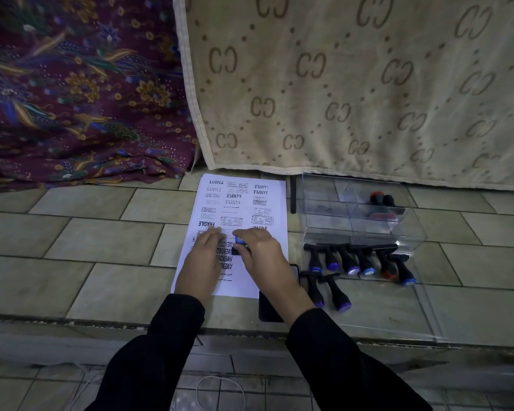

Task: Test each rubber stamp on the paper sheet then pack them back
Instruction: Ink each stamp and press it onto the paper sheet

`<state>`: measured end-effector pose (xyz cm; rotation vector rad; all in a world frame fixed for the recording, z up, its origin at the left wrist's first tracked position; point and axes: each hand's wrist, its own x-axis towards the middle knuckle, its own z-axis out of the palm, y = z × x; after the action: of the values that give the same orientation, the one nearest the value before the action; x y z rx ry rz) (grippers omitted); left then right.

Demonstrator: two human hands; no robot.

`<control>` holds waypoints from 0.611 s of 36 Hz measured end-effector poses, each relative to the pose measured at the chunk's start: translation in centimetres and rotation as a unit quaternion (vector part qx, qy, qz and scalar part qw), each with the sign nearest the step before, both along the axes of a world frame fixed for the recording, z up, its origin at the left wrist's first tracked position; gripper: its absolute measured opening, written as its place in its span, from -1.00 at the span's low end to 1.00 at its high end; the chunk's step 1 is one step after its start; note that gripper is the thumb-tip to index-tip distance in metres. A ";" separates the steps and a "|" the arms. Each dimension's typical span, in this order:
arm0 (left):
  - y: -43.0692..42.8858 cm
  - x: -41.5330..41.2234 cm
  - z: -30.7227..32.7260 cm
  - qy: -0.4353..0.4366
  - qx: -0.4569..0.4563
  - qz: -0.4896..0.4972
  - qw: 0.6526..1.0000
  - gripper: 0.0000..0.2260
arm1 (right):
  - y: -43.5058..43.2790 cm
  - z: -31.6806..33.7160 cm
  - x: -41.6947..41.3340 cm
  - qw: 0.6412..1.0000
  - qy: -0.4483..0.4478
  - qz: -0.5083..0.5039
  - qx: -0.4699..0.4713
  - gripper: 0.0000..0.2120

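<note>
A white paper sheet (241, 203) lies on the tiled floor, covered with black stamp prints such as SAMPLE, EXPRESS and FRAGILE. My right hand (260, 253) grips a black rubber stamp with a blue cap (239, 240), its base pressed on the middle of the sheet. My left hand (204, 256) lies flat on the sheet's left half, fingers spread, holding the paper down. Several black stamps with blue or purple caps (349, 264) lie in a row to the right of the sheet, and two more stamps (328, 289) lie in front of them.
A clear plastic box (353, 215) stands to the right behind the stamps, with a red-capped stamp (379, 203) inside. Its clear lid (398, 310) lies flat on the floor. A black ink pad (269, 307) sits under my right wrist. Patterned cloths (339, 84) hang behind.
</note>
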<state>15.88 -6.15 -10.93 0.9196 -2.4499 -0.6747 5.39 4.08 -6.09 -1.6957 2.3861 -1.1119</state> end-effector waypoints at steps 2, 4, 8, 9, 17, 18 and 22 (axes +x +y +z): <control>-0.1 0.0 -0.1 0.000 -0.001 -0.001 1.000 -0.47 | -0.2 0.1 0.0 1.000 0.018 0.001 0.012 -0.75; -0.1 0.0 -0.3 0.000 0.000 0.000 1.000 -0.45 | -0.3 0.2 -0.1 0.999 0.027 0.004 0.024 -0.75; -0.2 -0.2 -0.3 0.003 0.002 0.007 1.000 -0.49 | 0.2 0.1 0.5 0.998 0.062 0.007 0.026 -0.78; -0.2 -0.2 -0.3 0.004 0.003 0.007 1.000 -0.49 | 0.3 0.0 0.6 0.997 0.068 0.006 0.022 -0.78; -0.2 -0.2 -0.2 -0.004 -0.001 0.009 1.000 -0.46 | -0.6 0.1 0.3 0.997 0.072 -0.011 0.031 -0.77; -0.2 -0.1 -0.2 -0.002 -0.001 0.009 1.000 -0.46 | -0.3 0.0 0.5 0.997 0.079 -0.005 0.023 -0.77; 0.0 -0.1 0.0 -0.002 0.001 0.008 1.000 -0.47 | -0.2 -0.4 0.4 0.997 0.073 -0.005 0.014 -0.76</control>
<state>15.76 -6.18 -10.96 0.9413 -2.4426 -0.6717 5.79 3.92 -6.48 -1.8180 2.4825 -0.9847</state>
